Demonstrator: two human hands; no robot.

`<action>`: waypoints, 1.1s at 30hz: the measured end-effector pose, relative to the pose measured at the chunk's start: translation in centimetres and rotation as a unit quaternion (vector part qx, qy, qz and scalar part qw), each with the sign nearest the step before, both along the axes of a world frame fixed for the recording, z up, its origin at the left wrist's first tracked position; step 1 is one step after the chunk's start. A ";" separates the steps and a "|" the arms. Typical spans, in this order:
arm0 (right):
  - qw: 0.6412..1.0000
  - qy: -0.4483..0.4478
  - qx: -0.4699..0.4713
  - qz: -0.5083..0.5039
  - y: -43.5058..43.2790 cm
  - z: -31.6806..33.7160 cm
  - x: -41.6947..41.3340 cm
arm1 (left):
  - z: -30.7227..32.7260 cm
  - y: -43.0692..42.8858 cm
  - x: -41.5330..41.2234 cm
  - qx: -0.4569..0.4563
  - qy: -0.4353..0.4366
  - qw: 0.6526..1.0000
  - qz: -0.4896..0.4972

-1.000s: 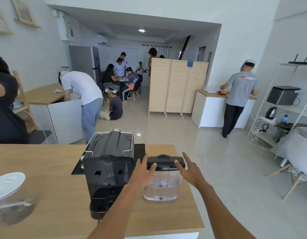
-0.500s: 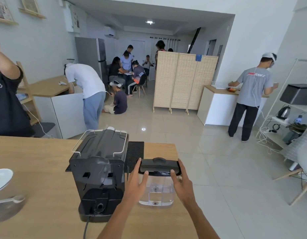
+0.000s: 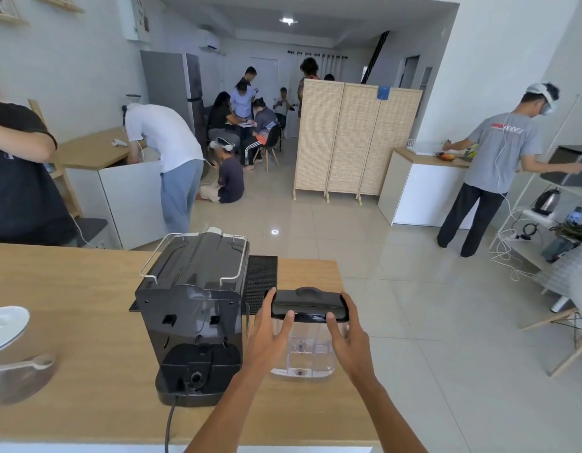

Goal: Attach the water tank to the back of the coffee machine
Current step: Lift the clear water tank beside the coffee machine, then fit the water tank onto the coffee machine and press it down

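Both hands (image 3: 316, 341) clasp the water tank (image 3: 307, 341) beside the coffee machine (image 3: 193, 318)

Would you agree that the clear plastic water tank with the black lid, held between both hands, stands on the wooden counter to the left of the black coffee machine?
Not quite: the head view shows the clear plastic water tank with the black lid to the right of the black coffee machine, not the left. The rest holds: the left hand and right hand hold it on the wooden counter.
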State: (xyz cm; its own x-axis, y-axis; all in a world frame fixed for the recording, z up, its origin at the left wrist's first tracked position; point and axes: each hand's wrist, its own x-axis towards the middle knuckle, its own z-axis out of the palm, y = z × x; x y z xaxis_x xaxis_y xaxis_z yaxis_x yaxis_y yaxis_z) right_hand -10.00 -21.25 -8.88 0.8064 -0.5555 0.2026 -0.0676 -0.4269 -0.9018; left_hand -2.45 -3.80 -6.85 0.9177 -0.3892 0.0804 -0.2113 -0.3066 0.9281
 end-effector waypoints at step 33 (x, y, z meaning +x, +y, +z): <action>0.997 0.001 -0.073 -0.008 0.4 2.6 -1.0 | 2.9 1.1 -0.1 0.044 -0.047 0.997 -0.046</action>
State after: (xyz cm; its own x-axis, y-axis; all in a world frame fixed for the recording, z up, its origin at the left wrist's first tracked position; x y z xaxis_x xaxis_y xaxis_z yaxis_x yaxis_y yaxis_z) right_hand -11.04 -20.88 -6.28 0.7976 -0.5334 0.2815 -0.0772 -0.5532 -0.8295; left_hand -2.60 -2.65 -3.93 0.8674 -0.4813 0.1268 -0.3279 -0.3610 0.8730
